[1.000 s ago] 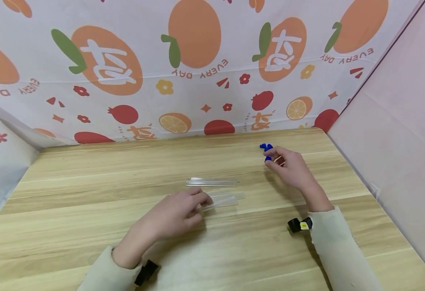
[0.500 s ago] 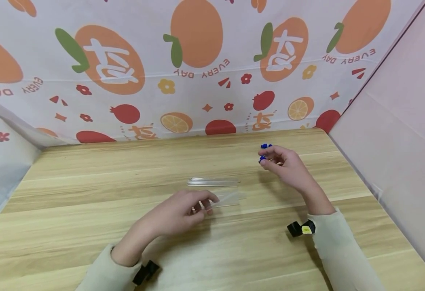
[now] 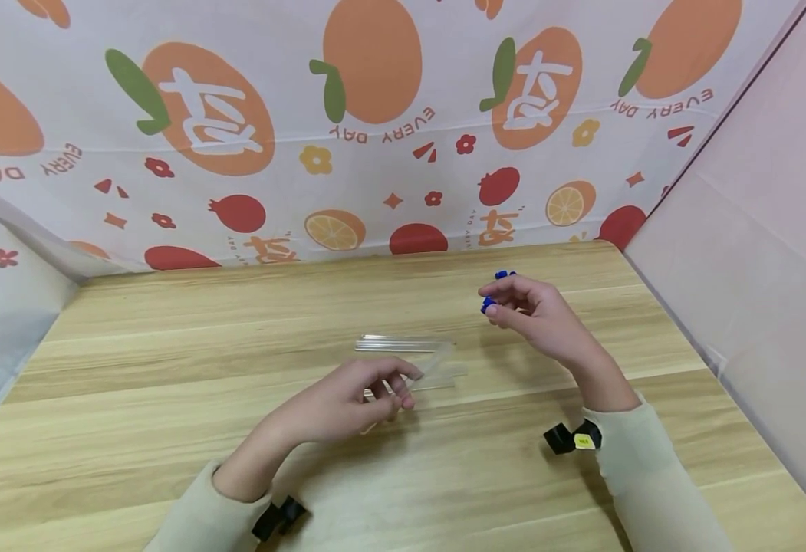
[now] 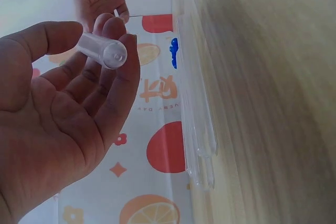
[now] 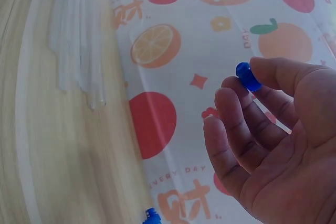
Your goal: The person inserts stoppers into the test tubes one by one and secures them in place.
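Note:
My left hand (image 3: 343, 399) pinches a clear test tube (image 4: 105, 51) between thumb and fingers. Its rounded end faces the left wrist camera, and in the head view the tube slants up to the right. Above the table's right side, my right hand (image 3: 544, 318) pinches a small blue test tube stopper (image 5: 248, 77) between thumb and fingertips. The two hands are apart, as are the held tube and stopper. More clear tubes (image 3: 403, 345) lie side by side on the table beyond the left hand. Others lie partly hidden behind its fingers.
Several blue stoppers (image 3: 502, 274) lie near the table's back edge, partly hidden by the right hand. A fruit-printed cloth (image 3: 368, 184) hangs behind the wooden table (image 3: 202, 322), and pale cloth walls (image 3: 755, 230) stand at the sides. Both wrists carry small black cameras (image 3: 560, 438).
My right hand has shifted left with its stopper, away from the other stoppers. In the left hand, the tube has come off the table, and its far end has swung upward.

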Action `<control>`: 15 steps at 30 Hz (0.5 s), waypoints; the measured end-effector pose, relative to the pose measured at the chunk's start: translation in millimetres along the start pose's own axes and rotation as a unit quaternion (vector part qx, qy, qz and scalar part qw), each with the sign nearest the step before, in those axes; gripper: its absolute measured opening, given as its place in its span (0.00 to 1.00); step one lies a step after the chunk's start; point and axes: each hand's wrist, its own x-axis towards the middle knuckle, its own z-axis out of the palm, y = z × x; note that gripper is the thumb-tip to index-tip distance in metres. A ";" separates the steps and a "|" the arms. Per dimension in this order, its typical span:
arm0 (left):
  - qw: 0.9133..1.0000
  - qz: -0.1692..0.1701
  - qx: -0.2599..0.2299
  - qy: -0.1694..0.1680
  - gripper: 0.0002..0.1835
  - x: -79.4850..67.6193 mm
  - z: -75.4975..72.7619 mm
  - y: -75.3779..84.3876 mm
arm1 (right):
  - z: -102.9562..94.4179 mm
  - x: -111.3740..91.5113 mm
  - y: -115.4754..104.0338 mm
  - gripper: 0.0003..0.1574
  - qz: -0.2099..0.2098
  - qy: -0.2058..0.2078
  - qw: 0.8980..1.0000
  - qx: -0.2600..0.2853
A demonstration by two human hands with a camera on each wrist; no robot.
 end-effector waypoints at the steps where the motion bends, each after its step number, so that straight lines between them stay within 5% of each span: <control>1: 1.000 0.000 -0.005 0.000 0.18 0.9 -0.2 0.3 | -0.1 0.0 -1.8 0.16 -0.001 0.000 1.000 0.001; 15: 0.999 -0.001 -0.040 0.000 0.18 5.9 -4.1 6.2 | 3.7 3.5 -21.8 0.15 -0.006 -0.028 1.000 0.001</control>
